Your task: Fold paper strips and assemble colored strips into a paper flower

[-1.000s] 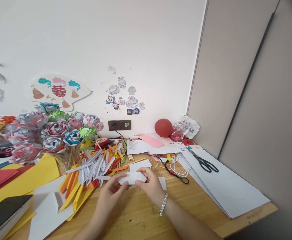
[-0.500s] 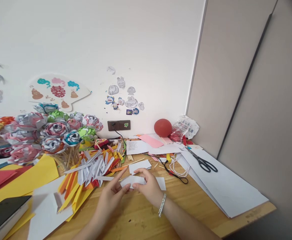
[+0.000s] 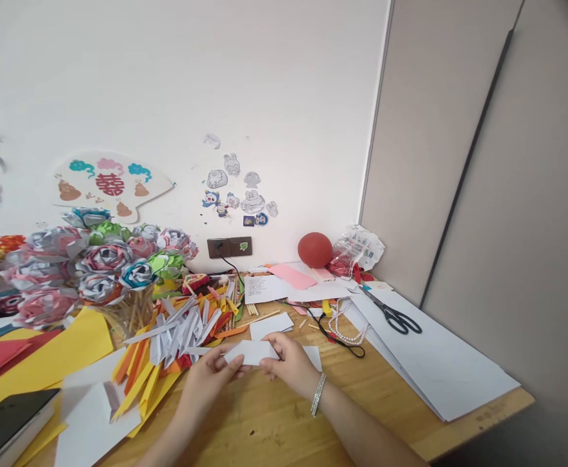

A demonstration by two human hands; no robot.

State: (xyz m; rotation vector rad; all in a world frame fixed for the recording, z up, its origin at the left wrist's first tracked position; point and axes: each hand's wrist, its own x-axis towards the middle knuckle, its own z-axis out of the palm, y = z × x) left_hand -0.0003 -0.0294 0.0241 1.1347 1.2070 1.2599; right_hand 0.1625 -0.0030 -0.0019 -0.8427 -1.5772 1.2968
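Note:
A small white piece of paper is stretched between my two hands, just above the wooden table. My left hand pinches its left end, thumb on top. At the other end, my right hand grips it between thumb and fingers; a beaded bracelet circles that wrist. Right behind lies a small stack of white paper slips. Another white slip shows partly from behind my right hand. To the left is a heap of folded white paper strips with orange and yellow ones.
Paper flowers crowd the back left. Scissors rest on large white sheets at right. A bead string, black cord and red balloon are near the back. A dark-topped box occupies the front left.
Both hands have shifted slightly, with the left lower and its raised index finger now bent down at the paper. More of the paper's flat face shows between them.

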